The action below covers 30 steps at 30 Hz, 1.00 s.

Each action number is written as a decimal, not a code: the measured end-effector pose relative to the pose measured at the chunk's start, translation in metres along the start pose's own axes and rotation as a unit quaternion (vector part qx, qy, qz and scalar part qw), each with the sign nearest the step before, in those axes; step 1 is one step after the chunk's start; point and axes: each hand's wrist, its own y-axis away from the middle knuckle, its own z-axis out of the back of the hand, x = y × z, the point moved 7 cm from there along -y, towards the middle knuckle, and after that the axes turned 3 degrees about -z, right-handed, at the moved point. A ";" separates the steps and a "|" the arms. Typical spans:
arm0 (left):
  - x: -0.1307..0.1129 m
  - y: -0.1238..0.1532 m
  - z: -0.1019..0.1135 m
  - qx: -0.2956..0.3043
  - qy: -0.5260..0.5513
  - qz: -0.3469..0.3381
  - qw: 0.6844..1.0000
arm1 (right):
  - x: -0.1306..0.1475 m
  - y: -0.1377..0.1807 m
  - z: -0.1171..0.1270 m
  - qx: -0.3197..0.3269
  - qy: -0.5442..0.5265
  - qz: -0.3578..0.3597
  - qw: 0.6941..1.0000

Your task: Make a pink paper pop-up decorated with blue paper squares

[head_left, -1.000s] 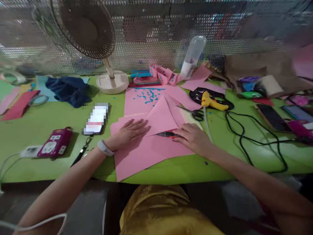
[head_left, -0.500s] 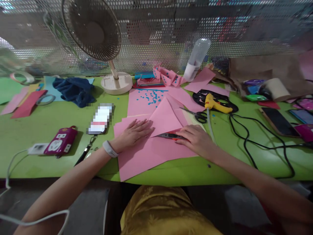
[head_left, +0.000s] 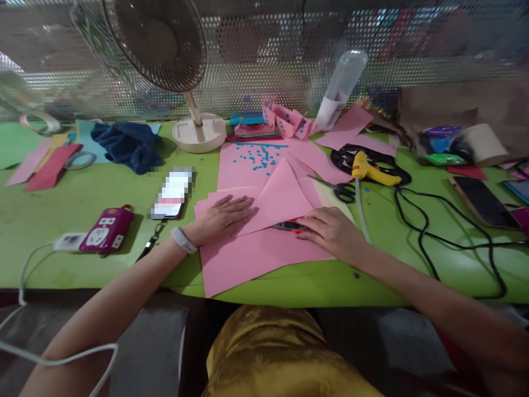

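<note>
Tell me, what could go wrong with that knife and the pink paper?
The utility knife in the right grip points toward the left grip, so a slip might nick it. The knife's tip seems tucked under the folded pink paper, so a cut could wander unseen. The pink sheet underneath might get sliced too.

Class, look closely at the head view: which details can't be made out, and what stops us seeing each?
All in the head view:
Front tip of the cutter: hidden under the folded pink paper.
Its rear end: covered by the right hand.
Paper surface beneath the left hand: covered by that hand.
Text on the lit phone: blurred out.
Top of the fan: cut off by the upper edge.
</note>
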 end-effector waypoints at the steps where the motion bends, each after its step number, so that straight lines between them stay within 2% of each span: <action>1: -0.001 0.000 0.000 -0.005 -0.001 -0.001 1.000 | 0.001 -0.001 -0.001 0.000 0.000 0.003 1.000; 10: -0.003 0.001 -0.002 0.002 -0.022 -0.003 1.000 | 0.000 0.007 0.001 0.002 -0.059 0.014 0.998; 30: -0.003 0.001 -0.001 0.003 -0.010 0.002 1.000 | 0.012 -0.008 -0.014 0.048 -0.098 0.011 0.994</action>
